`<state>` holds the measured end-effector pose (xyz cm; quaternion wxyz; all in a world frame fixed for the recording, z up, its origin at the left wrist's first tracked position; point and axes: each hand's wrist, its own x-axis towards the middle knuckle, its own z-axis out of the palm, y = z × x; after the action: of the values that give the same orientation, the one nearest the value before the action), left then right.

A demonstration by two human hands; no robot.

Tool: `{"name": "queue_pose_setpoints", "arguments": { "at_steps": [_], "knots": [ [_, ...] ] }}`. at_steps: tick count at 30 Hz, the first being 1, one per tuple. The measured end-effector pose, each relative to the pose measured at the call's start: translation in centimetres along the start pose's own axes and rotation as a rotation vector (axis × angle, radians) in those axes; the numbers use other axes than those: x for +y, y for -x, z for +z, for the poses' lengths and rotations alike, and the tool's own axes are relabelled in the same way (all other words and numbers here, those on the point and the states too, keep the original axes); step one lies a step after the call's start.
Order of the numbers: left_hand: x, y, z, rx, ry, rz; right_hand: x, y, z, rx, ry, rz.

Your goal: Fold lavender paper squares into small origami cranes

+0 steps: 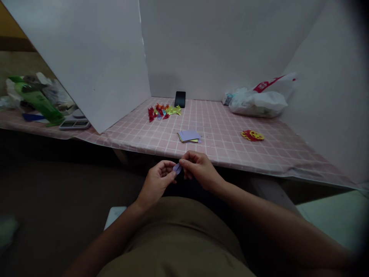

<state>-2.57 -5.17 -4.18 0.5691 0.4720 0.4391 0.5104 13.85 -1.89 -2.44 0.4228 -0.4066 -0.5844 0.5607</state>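
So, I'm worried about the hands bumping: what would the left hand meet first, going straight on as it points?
The left hand, past the purple paper it holds, would probably meet the right hand first, though one view leaves depth unclear.

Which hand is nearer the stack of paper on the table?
Right. The right hand is in front of the paper stack, by the near edge of the table; the left hand sits farther off, in front and to the left.

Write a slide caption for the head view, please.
Left grip and right grip pinch folded lilac paper beside a pink gridded tablecloth.
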Motion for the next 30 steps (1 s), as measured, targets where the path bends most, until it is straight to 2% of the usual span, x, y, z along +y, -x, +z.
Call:
{"name": "queue_pose_setpoints", "arguments": {
  "at_steps": [8,16,24,30],
  "knots": [
    [0.6,-0.1,0.0,-0.072,-0.024,-0.082,-0.2,-0.1,-0.3,-0.026,-0.059,0.038],
    [0.6,-0.2,-0.2,-0.085,-0.006,-0.109,0.3,-0.4,-0.6,-0.090,-0.244,0.132],
    [0.4,-0.1,-0.1,0.095,-0.040,0.013,-0.4,0.2,0.4,-0.122,-0.080,0.075],
    [0.2,-0.1,0.0,0.101,-0.082,0.051,0.1,0.2,0.5,-0.128,-0.069,0.070]
  ]
}}
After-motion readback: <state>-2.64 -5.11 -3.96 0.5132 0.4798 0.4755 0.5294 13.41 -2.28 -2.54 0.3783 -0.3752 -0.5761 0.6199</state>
